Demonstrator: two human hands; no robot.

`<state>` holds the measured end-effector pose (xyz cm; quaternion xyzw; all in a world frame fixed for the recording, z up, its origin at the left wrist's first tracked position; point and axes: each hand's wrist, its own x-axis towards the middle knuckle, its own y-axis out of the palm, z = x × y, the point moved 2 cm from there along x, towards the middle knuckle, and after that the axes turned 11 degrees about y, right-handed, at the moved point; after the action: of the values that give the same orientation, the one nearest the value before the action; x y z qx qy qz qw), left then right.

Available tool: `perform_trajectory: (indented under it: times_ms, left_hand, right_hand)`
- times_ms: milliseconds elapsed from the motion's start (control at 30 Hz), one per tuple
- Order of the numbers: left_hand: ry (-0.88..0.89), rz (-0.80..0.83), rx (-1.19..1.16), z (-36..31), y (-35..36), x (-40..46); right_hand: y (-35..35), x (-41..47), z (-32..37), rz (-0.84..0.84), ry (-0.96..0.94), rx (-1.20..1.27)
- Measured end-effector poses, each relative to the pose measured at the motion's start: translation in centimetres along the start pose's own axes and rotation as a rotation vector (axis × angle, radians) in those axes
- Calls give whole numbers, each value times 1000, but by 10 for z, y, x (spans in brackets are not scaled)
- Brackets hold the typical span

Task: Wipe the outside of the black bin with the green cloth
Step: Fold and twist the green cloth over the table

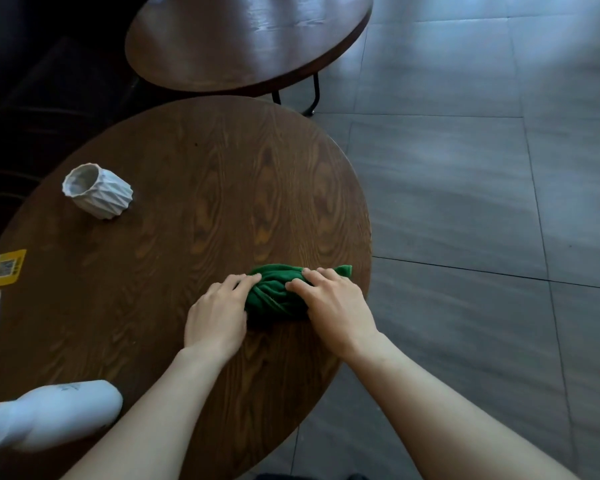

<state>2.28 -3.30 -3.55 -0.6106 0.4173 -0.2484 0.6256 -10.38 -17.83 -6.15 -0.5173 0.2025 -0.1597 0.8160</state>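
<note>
Green cloth (279, 296) is lying bunched and twisted on the near round wooden table (194, 188), close to its right edge, and both hands are resting on it. The left hand (219, 313) is touching the left end with fingers nearly straight, and the right hand (333, 306) is covering the right end with fingers lightly bent over the folds; I cannot tell if either one is really pinching the fabric. Judging from the deep wrinkles, the cloth is looking soft, light and limp, so it is probably best taken by gathering the thick middle into one palm, because a corner alone would let it hang and unroll. The black bin is not showing anywhere in this view. A ribbed white cup (97, 190) is standing far left, a white bottle (49, 415) is lying at the near left, partly cut off, and the printed cards (4, 268) at the left border are too blurred to read
</note>
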Motion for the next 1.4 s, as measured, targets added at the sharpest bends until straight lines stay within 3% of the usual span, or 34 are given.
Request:
perform_trajectory:
  times_ms: [300,467,900,1167,1400]
  left_hand:
    - [57,-69,76,-5,-35,-39]
    - [69,-131,87,-2,-89,-73]
    - [209,-487,95,-3,-328,-253]
    - [327,-715,79,-5,-458,-396]
    - [396,-880,75,-9,-540,-487]
  right_hand:
    - [-26,-32,17,-46,-49,-33]
    - [-74,-57,51,-107,-77,-80]
    - [-293,-221,233,-511,-15,-229]
    - [-398,-363,361,-746,48,-280]
    - [-465,-448,431,-906,15,-289]
